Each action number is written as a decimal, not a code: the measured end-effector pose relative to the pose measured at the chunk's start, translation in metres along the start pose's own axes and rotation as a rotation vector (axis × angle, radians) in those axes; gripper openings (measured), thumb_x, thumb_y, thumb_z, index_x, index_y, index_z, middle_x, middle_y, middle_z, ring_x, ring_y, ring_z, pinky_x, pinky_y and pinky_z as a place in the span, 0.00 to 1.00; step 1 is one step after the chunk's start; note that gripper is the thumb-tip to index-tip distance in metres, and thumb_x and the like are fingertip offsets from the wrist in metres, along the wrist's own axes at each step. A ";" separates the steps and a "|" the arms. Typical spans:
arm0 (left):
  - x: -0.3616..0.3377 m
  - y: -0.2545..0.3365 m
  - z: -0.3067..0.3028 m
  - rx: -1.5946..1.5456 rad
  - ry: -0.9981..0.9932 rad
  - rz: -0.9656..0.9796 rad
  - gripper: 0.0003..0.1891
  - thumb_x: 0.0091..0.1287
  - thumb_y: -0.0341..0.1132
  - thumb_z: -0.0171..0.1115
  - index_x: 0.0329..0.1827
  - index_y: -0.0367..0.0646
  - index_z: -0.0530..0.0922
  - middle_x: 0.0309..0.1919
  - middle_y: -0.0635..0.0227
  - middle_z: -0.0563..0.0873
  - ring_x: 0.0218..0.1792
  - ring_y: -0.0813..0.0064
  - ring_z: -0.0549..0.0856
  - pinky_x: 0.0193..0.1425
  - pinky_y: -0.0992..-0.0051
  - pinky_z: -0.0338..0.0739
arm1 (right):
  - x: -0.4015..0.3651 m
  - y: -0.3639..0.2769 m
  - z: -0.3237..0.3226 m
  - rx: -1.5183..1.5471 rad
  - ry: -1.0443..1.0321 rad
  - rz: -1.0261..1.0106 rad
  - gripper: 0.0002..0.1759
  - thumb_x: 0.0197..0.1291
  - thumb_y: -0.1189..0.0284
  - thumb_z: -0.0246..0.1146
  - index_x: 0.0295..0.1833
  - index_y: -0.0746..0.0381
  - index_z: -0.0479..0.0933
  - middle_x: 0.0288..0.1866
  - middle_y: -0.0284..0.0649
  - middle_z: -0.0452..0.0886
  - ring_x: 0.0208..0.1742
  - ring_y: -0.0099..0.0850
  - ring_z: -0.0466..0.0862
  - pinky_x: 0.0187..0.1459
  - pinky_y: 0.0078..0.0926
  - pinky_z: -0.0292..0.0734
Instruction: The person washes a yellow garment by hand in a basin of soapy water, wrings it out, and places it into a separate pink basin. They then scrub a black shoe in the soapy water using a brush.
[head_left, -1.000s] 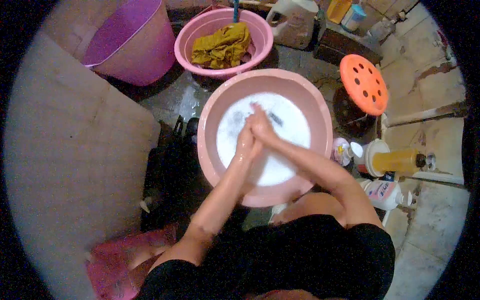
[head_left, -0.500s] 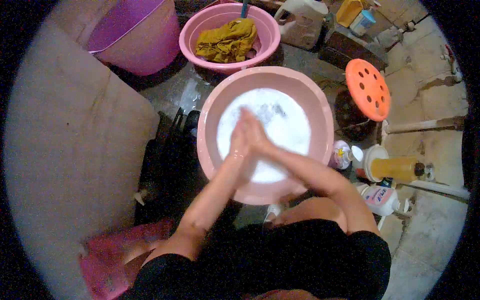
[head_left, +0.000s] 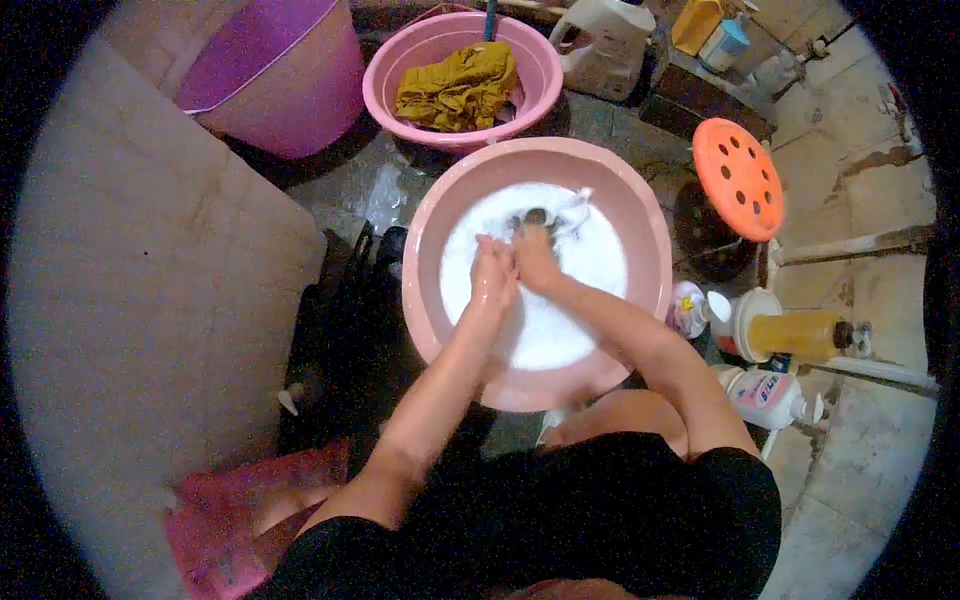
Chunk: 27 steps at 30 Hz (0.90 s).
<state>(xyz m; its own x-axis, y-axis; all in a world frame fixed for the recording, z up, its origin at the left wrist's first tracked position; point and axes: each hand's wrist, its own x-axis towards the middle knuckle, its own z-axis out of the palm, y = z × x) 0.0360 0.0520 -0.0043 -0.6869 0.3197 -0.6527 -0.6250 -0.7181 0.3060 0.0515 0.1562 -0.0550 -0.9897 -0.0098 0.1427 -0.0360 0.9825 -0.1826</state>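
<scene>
A pink basin [head_left: 425, 305] holds white, foamy water [head_left: 565, 335], and both my hands are over it. In the foam, a dark and greyish wet cloth [head_left: 572, 212] breaks the surface, most of it hidden by suds. My right hand [head_left: 537, 262] is closed at the near edge of this cloth, fingers pointing down. Close beside it, my left hand [head_left: 493, 274] is wet, with its fingers curled in; what it holds, if anything, is hidden. The two hands nearly touch.
Behind stands a pink tub [head_left: 375, 100] with a mustard-coloured cloth [head_left: 460, 88], next to a large purple bucket [head_left: 300, 110]. An orange perforated stool [head_left: 738, 180], a yellow bottle [head_left: 795, 337] and a white bottle [head_left: 768, 398] are at right. A tiled wall [head_left: 150, 300] rises at left.
My hands were pressed together above the foam; now they are apart and lower, the right one at the cloth. More of the dark cloth shows above the suds.
</scene>
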 end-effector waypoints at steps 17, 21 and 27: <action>-0.021 0.046 0.022 -0.106 -0.541 -0.349 0.36 0.67 0.64 0.41 0.56 0.35 0.69 0.56 0.54 0.75 0.60 0.59 0.73 0.68 0.57 0.62 | 0.000 -0.033 -0.065 0.681 0.271 0.019 0.21 0.59 0.68 0.56 0.57 0.63 0.70 0.63 0.54 0.66 0.66 0.47 0.64 0.66 0.41 0.58; -0.022 0.049 0.024 -0.251 -0.659 -0.362 0.37 0.66 0.61 0.46 0.58 0.31 0.66 0.59 0.53 0.72 0.64 0.59 0.69 0.68 0.55 0.61 | 0.014 -0.029 -0.114 0.889 0.106 0.043 0.14 0.55 0.73 0.58 0.48 0.66 0.76 0.45 0.48 0.80 0.49 0.39 0.79 0.53 0.31 0.73; -0.065 0.058 0.064 0.569 -0.665 -0.156 0.28 0.70 0.55 0.46 0.61 0.38 0.68 0.58 0.57 0.75 0.62 0.63 0.73 0.63 0.60 0.67 | 0.043 0.074 -0.125 0.665 0.392 0.297 0.09 0.53 0.73 0.56 0.37 0.67 0.76 0.35 0.47 0.81 0.34 0.37 0.80 0.40 0.36 0.74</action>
<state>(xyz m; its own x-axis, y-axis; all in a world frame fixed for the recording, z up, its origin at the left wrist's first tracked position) 0.0202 0.0294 0.1004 -0.5407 0.8085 -0.2322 -0.6974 -0.2766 0.6611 0.0237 0.2512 0.0595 -0.8553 0.4192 0.3045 0.0229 0.6178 -0.7860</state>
